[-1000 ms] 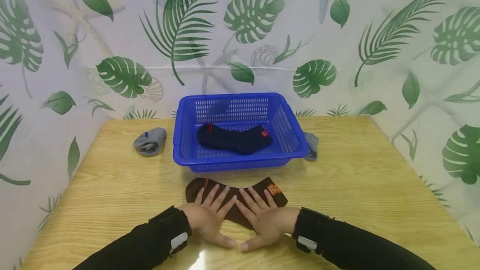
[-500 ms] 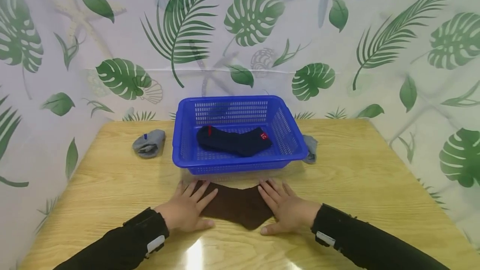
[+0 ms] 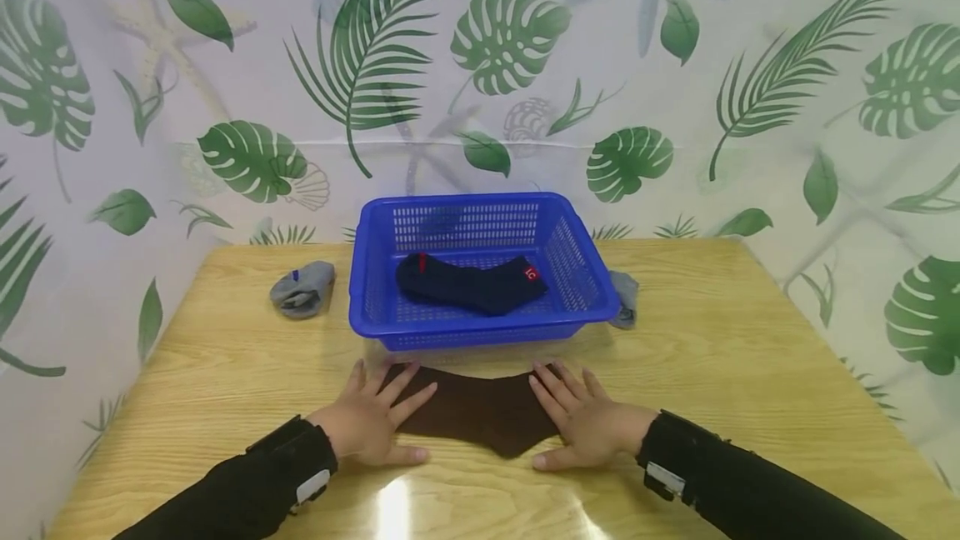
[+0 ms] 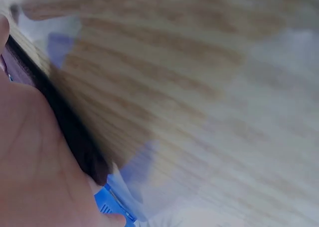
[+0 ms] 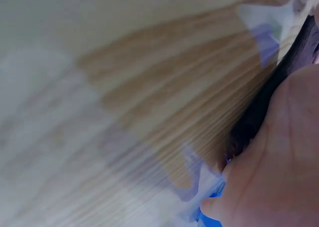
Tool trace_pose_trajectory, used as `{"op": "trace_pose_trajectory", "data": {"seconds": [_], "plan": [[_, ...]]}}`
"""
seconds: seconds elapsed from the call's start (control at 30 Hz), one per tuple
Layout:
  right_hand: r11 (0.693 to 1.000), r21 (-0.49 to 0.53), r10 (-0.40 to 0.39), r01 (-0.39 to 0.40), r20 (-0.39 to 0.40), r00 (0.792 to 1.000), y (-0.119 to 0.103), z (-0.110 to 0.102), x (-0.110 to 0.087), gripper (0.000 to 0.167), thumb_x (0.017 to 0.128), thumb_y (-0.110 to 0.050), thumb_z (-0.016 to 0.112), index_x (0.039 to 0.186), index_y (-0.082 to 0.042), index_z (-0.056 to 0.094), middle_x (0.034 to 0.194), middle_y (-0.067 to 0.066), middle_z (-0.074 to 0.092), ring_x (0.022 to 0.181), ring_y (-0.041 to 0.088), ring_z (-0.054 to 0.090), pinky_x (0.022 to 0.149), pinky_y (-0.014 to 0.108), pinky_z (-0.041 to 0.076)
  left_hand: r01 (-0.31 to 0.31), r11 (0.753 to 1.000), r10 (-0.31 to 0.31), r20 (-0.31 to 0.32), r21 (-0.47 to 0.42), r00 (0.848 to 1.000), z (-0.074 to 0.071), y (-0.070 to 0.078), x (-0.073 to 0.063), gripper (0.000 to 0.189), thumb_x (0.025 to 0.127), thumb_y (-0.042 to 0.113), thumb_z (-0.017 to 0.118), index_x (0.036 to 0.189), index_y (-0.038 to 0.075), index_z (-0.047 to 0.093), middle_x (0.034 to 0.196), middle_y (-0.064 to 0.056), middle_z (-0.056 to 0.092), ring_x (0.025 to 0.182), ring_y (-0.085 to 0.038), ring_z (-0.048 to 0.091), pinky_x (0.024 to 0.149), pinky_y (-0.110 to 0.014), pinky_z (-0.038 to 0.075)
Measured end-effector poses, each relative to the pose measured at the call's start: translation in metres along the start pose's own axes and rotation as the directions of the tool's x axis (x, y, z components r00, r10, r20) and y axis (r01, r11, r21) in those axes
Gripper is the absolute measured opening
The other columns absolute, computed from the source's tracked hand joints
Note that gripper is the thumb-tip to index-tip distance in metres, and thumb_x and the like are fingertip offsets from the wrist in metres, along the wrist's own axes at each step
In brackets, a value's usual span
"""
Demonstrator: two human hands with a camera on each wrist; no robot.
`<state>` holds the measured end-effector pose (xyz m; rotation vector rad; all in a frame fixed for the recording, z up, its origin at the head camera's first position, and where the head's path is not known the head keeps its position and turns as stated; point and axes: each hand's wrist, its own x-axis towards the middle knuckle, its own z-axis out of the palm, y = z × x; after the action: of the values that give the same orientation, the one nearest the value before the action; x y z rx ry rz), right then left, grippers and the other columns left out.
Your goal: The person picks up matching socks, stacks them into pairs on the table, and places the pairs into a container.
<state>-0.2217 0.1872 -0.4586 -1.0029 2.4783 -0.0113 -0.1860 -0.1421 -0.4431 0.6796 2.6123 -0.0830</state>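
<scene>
A brown sock point(image 3: 480, 411) lies flat on the wooden table, directly in front of the blue basket. My left hand point(image 3: 363, 423) rests with straight, spread fingers on its left end. On the opposite end lie the spread fingers of my right hand point(image 3: 596, 427). Both hands cover the sock's ends, so any markings there are hidden. Up close, the left wrist view has the sock's dark edge point(image 4: 67, 117) alongside the left palm point(image 4: 35, 157). In the right wrist view the dark edge point(image 5: 261, 107) runs beside the right palm point(image 5: 279, 147).
Behind the brown sock stands a blue perforated basket point(image 3: 483, 330), with a dark navy sock point(image 3: 472, 286) inside bearing a red label. A bundled grey sock point(image 3: 302, 290) sits left of the basket. Another grey item point(image 3: 625, 298) is partly hidden behind its right side. A leaf-patterned cloth point(image 3: 480, 65) hangs behind.
My hands have slid apart from the sock's middle to its two ends, with the right hand edging slightly farther right lately. The orange markings seen a second ago are now out of sight.
</scene>
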Motion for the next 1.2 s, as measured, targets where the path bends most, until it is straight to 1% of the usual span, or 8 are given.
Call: {"op": "trace_pose_trajectory", "data": {"seconds": [0.23,0.43,0.53,0.6,0.67,0.73,0.93,1.2], "plan": [[0.998,0.064,-0.008,0.01,-0.022,1.0,-0.004,-0.009,-0.006,0.106,0.087,-0.074,0.043,0.154,0.001,0.009,0.161,0.021,-0.004,0.145,0.043,-0.006,0.11,0.068,0.005,-0.017,0.997,0.015,-0.039,-0.07,0.999,0.008,-0.005,0.004,0.093,0.083,0.082,0.034,0.157,0.03,0.015,0.163,-0.008,0.004,0.146,-0.041,0.0,0.111,-0.067,0.003],[0.98,0.197,0.004,0.017,-0.105,0.994,-0.003,-0.022,-0.006,0.094,0.092,-0.06,0.053,0.153,0.001,0.017,0.159,0.023,0.011,0.145,0.045,0.007,0.108,0.069,0.014,-0.114,0.944,0.043,-0.227,-0.311,0.973,0.004,-0.011,0.003,0.074,0.094,0.061,0.047,0.153,0.018,0.031,0.159,-0.016,0.019,0.144,-0.044,0.011,0.107,-0.071,0.013],[0.982,0.185,0.03,0.027,-0.299,0.954,0.003,-0.022,-0.007,0.079,0.092,-0.047,0.062,0.144,0.007,0.036,0.146,0.029,0.038,0.135,0.045,0.035,0.105,0.061,0.031,-0.132,0.929,-0.003,-0.364,-0.346,0.931,0.004,-0.015,0.001,0.066,0.095,0.047,0.057,0.145,0.006,0.043,0.149,-0.022,0.038,0.136,-0.045,0.032,0.104,-0.066,0.027],[0.986,0.164,0.088,-0.022,-0.41,0.908,0.004,-0.023,-0.006,0.055,0.091,-0.036,0.067,0.122,0.008,0.056,0.12,0.024,0.059,0.111,0.037,0.057,0.092,0.049,0.047,-0.093,0.927,-0.075,-0.424,-0.362,0.902,0.003,-0.017,0.001,0.059,0.093,0.04,0.063,0.137,0.001,0.052,0.136,-0.023,0.05,0.125,-0.043,0.047,0.1,-0.06,0.038],[0.982,0.172,0.156,-0.083,-0.471,0.868,0.004,-0.024,-0.005,0.03,0.087,-0.026,0.071,0.096,0.002,0.064,0.092,0.012,0.062,0.084,0.025,0.06,0.074,0.04,0.051,-0.05,0.921,-0.147,-0.465,-0.385,0.873,0.001,-0.019,0.004,0.052,0.09,0.033,0.069,0.128,-0.001,0.058,0.125,-0.023,0.059,0.114,-0.041,0.056,0.094,-0.054,0.045],[0.968,0.212,0.221,-0.133,-0.468,0.856,0.003,-0.025,-0.003,0.02,0.085,-0.02,0.071,0.077,-0.006,0.06,0.074,0.002,0.054,0.068,0.016,0.051,0.06,0.033,0.046,-0.01,0.912,-0.202,-0.468,-0.411,0.86,0.001,-0.021,0.008,0.049,0.087,0.03,0.073,0.123,-0.001,0.061,0.118,-0.021,0.063,0.109,-0.039,0.06,0.092,-0.05,0.048],[0.93,0.317,0.304,-0.186,-0.38,0.874,0.001,-0.027,0.005,0.025,0.08,-0.016,0.073,0.064,-0.012,0.054,0.06,-0.006,0.047,0.056,0.011,0.043,0.051,0.027,0.038,0.036,0.89,-0.259,-0.438,-0.455,0.861,0.0,-0.023,0.018,0.033,0.08,0.024,0.08,0.104,0.004,0.069,0.103,-0.011,0.069,0.102,-0.033,0.064,0.088,-0.047,0.049],[0.906,0.396,0.299,-0.15,-0.347,0.889,0.008,-0.028,0.009,0.026,0.077,-0.015,0.075,0.062,-0.012,0.055,0.06,-0.006,0.049,0.057,0.011,0.044,0.053,0.027,0.038,0.034,0.872,-0.273,-0.427,-0.489,0.862,-0.002,-0.018,0.018,0.017,0.08,0.015,0.079,0.086,0.007,0.066,0.085,-0.004,0.064,0.082,-0.024,0.063,0.073,-0.042,0.05]]}}
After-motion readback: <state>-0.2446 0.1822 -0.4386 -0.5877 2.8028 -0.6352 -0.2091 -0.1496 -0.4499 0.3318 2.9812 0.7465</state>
